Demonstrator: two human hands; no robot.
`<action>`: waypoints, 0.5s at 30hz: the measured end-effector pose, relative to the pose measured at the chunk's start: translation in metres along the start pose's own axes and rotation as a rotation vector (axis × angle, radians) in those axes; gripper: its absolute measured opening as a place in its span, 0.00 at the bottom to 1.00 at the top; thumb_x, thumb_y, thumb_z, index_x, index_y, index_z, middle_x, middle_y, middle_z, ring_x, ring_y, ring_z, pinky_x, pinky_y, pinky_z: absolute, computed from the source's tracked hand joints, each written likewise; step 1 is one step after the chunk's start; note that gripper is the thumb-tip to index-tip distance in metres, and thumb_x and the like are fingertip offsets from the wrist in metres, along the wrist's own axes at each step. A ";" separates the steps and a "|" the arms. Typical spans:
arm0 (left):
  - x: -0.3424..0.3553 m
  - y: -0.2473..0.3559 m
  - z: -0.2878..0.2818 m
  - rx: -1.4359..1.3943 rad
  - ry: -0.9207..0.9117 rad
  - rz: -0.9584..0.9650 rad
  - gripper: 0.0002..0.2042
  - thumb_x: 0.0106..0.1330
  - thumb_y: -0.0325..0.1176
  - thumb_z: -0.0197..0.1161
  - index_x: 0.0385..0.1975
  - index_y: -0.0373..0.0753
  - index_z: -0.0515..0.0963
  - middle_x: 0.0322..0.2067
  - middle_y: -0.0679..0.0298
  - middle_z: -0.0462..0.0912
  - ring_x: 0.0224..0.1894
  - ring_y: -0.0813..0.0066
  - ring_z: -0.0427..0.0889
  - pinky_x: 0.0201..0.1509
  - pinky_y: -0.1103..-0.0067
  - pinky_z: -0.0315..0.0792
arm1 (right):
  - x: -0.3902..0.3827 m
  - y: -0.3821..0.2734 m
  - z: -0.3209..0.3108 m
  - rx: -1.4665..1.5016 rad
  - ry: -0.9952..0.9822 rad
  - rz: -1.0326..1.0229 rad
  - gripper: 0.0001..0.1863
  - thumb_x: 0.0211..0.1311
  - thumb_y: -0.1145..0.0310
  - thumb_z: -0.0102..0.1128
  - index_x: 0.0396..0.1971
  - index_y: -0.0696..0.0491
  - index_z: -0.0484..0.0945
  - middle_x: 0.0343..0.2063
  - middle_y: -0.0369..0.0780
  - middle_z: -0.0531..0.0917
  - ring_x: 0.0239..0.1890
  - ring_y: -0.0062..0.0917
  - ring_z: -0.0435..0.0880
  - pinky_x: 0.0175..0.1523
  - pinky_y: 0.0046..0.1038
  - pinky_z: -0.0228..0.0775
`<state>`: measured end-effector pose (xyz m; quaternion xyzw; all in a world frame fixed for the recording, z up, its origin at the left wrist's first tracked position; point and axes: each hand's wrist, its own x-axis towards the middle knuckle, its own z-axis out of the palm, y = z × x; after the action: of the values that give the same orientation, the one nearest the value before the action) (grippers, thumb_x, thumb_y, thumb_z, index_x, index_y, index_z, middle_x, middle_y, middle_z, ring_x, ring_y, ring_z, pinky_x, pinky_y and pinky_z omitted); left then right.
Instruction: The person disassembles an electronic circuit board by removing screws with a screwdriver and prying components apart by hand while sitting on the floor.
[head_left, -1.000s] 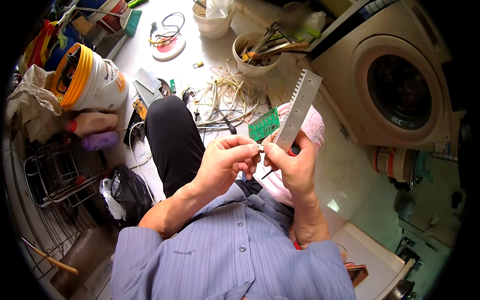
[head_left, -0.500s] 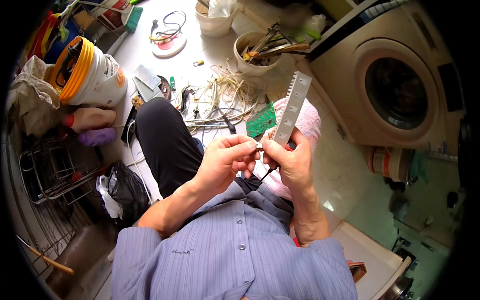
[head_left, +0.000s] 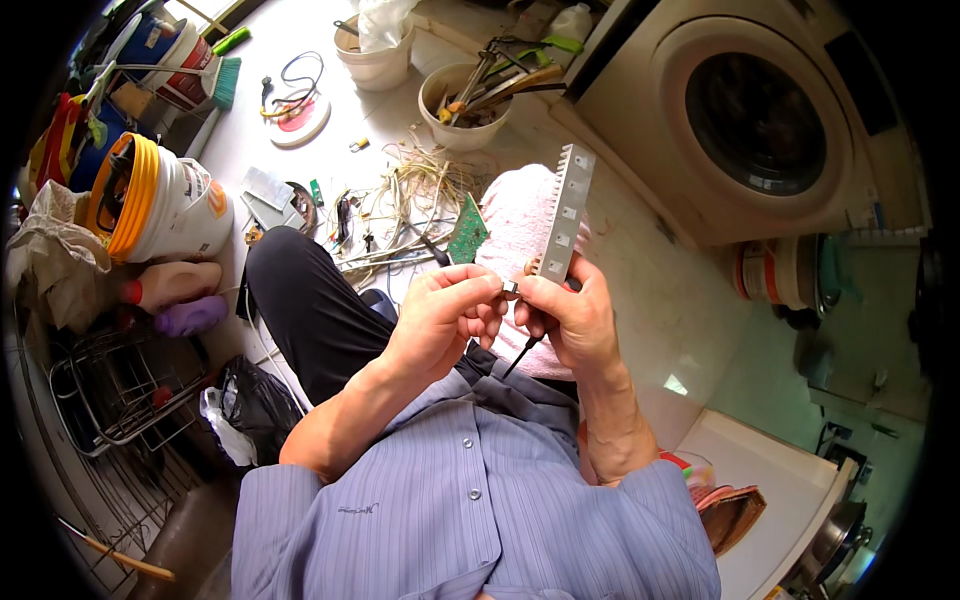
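Observation:
My left hand is closed in a pinch, thumb and forefinger on a small shiny piece whose kind I cannot make out. My right hand touches the same piece with its thumb and is wrapped round the lower end of a long grey metal heat sink. Fins run along one side, and square marks line its face. Under the right fingers a thin dark shaft, like a screwdriver's, points down; its handle is mostly hidden. A green circuit board stands tilted beside the pink towel on my right leg.
Tangled cables lie on the floor ahead. Beyond them stand a tool bucket and a white bucket. A washing machine is at the right. Left are a yellow-rimmed bucket, a wire rack and a black bag.
The view has swung, so the surroundings sit differently in the picture. The heat sink stands slightly more upright, and the small piece between my fingertips shows more clearly. Both hands keep their grip.

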<state>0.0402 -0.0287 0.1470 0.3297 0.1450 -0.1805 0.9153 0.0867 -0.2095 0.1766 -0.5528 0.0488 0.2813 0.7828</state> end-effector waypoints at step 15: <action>0.038 -0.019 0.064 0.490 -0.096 0.185 0.06 0.72 0.28 0.62 0.42 0.31 0.81 0.29 0.66 0.82 0.28 0.84 0.78 0.32 0.85 0.74 | -0.035 -0.034 -0.094 0.062 0.288 -0.299 0.12 0.56 0.73 0.70 0.37 0.58 0.77 0.28 0.39 0.82 0.21 0.15 0.76 0.24 0.17 0.65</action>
<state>0.0749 -0.0931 0.1694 0.5443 0.0228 -0.1414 0.8266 0.0959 -0.3149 0.1823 -0.5642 0.0863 0.0785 0.8174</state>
